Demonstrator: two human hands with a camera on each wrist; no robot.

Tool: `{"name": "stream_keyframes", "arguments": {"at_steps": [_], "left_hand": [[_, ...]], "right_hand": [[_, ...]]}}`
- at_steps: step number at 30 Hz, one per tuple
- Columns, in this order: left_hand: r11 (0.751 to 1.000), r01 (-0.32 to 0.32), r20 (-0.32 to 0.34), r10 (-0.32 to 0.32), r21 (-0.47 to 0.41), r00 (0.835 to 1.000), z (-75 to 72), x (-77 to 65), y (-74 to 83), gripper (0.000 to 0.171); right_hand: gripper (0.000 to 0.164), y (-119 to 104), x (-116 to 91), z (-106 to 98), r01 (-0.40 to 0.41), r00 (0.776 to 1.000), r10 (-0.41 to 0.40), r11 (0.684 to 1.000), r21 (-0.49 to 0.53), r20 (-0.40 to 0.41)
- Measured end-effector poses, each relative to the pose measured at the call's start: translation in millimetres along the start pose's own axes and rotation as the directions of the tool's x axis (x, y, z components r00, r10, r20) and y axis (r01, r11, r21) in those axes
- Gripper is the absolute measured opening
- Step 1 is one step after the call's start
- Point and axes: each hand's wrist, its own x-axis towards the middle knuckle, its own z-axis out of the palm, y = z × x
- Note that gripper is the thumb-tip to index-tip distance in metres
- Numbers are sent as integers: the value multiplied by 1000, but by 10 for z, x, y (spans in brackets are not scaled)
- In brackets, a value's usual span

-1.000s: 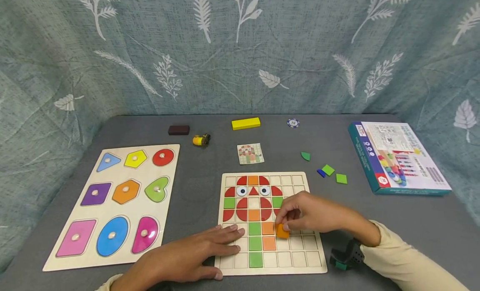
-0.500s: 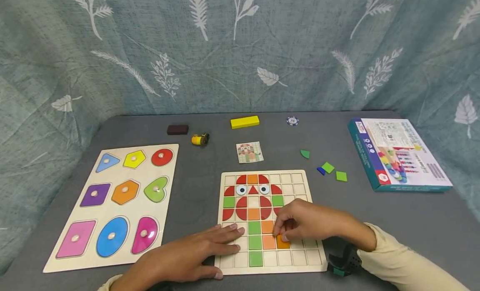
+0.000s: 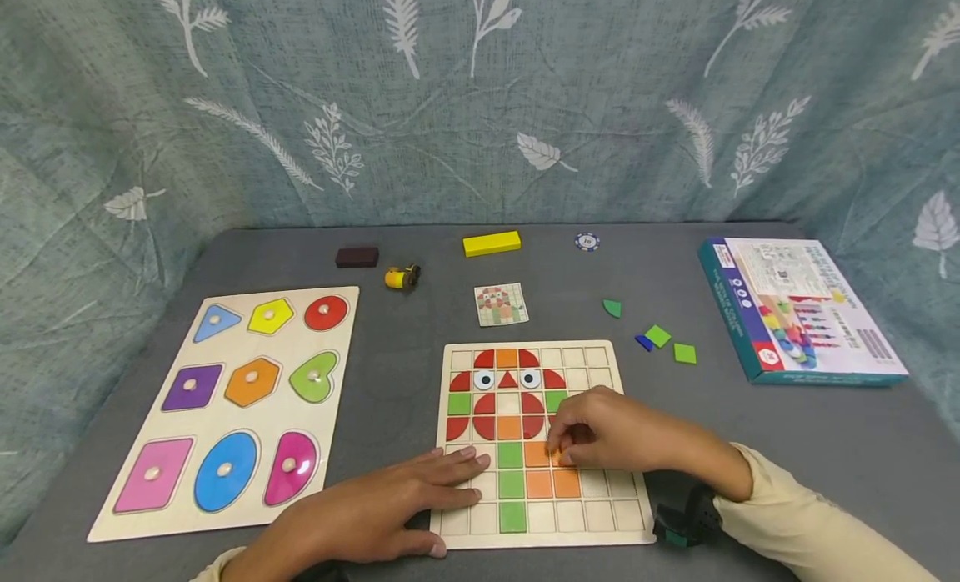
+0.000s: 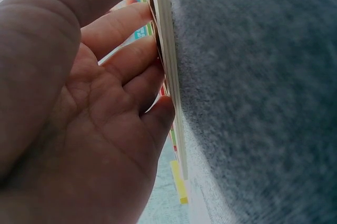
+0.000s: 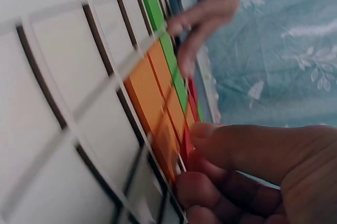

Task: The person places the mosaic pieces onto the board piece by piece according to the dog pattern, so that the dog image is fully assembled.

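Observation:
My left hand (image 3: 405, 503) lies with fingers spread on the left part of the wooden grid board (image 3: 622, 539), its thumb by the front edge. From the left wrist, the palm (image 4: 105, 108) shows beside the board's edge (image 4: 171, 76). Over the board's right half, my right hand (image 3: 615, 432) has its fingers curled, thumb and fingertips pinching an orange square tile (image 5: 166, 147) mostly hidden in the head view. Just in front of it another orange tile (image 3: 566, 484) lies flat in a cell. Beside these are more orange tiles (image 3: 538, 484) and a column of green tiles (image 3: 512, 484).
A pattern card (image 3: 502, 305) lies behind the board. Loose green squares (image 3: 685, 353), a blue piece (image 3: 644, 343) and a green quarter piece (image 3: 612, 308) are to the right, before a box (image 3: 810, 315). A knobbed shape puzzle (image 3: 225, 415) lies left; a yellow block (image 3: 491, 243) stands behind.
The right hand lowered an orange tile into a cell and let it go. It then shifted slightly back to the cell behind, with another orange tile at its fingertips. The left hand stayed still.

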Motion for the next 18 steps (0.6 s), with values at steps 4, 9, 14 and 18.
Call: {"name": "stream_keyframes", "arguments": {"at_steps": [4, 9, 14, 18], "left_hand": [[1000, 16, -1, -16, -5, 1000, 2, -8, 3, 57], [1000, 16, 0, -16, -13, 1000, 3, -17, 4, 57], [1000, 0, -3, 0, -11, 1000, 5, -25, 2, 56], [1000, 9, -7, -9, -12, 1000, 6, -29, 12, 56]], "right_hand": [[11, 103, 17, -100, 6, 995, -6, 1000, 1, -99], [12, 244, 24, -264, -56, 974, 39, 996, -69, -225], [12, 337, 16, -407, -215, 921, 158, 969, -125, -357], [11, 404, 11, -494, -302, 869, 230, 948, -102, -439]]}}
